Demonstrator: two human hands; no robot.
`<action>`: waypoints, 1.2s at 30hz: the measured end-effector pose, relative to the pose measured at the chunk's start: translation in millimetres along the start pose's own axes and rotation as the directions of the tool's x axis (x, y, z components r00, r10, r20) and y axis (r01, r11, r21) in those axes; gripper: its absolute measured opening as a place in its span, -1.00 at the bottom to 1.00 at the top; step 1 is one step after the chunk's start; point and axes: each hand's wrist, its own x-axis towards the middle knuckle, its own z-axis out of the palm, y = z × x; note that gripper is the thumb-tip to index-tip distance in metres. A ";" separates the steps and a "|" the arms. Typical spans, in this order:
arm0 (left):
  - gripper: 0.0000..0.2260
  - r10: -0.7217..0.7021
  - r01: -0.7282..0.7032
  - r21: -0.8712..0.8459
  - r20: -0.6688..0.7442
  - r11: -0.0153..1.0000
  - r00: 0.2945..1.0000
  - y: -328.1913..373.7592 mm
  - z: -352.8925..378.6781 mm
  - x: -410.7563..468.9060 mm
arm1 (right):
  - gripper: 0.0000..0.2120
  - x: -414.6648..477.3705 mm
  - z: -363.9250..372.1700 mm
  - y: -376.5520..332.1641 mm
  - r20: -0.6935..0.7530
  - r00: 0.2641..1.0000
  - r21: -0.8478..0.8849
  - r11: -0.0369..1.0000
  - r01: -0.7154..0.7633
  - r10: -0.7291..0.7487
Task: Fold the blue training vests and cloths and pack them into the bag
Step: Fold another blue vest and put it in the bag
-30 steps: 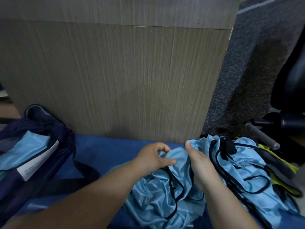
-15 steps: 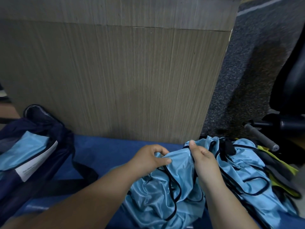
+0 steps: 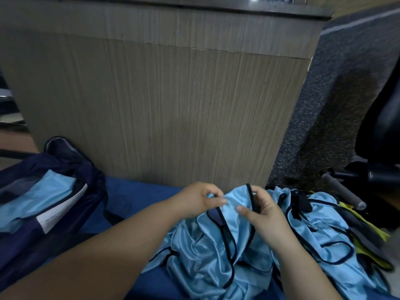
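1. Pinching the raised top edge of a light blue vest (image 3: 216, 252) with the left hand (image 3: 198, 201), thumb laid over curled fingers.
2. Gripping the same edge just beside it with the right hand (image 3: 263, 215), fingers curled round the black trim and thumb pressed flat on the cloth.
3. Held up between both hands at lower centre, close to the body, with the rest of the vest hanging crumpled onto the blue surface (image 3: 134, 195) below.
4. Heaped to the right and touching the held vest: a pile of vests (image 3: 320, 226) in the same light blue with black trim, lying unfolded over a yellow garment (image 3: 368, 223) at the far edge.
5. Lying open at the left on the same blue surface, well apart from the pile: a navy bag (image 3: 71, 167), with folded blue cloth (image 3: 43, 198) already inside and a white sheet (image 3: 62, 210) against that cloth.
6. Standing upright behind everything: a wood-grain panel (image 3: 162, 105).
7. To the right of the panel: grey carpet (image 3: 337, 83), a black chair (image 3: 383, 131) and a grey bar (image 3: 343, 193) near the pile.
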 end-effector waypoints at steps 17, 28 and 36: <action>-0.65 -0.054 0.037 -0.055 -0.333 0.998 0.941 81.7 -166.5 -39.9 | -0.28 62.6 -2.5 -161.0 -0.283 0.941 -0.185 0.973 0.138 -0.187; -0.82 0.169 -0.032 0.214 -0.660 0.976 0.732 137.6 -248.0 -74.0 | -0.28 67.4 -12.0 -264.4 -0.337 0.894 -0.251 0.943 0.218 -0.296; -0.79 0.277 -0.016 0.320 -0.793 0.947 0.542 179.2 -304.2 -101.4 | -0.34 60.6 -17.5 -322.9 -0.446 0.826 -0.205 0.938 0.281 -0.345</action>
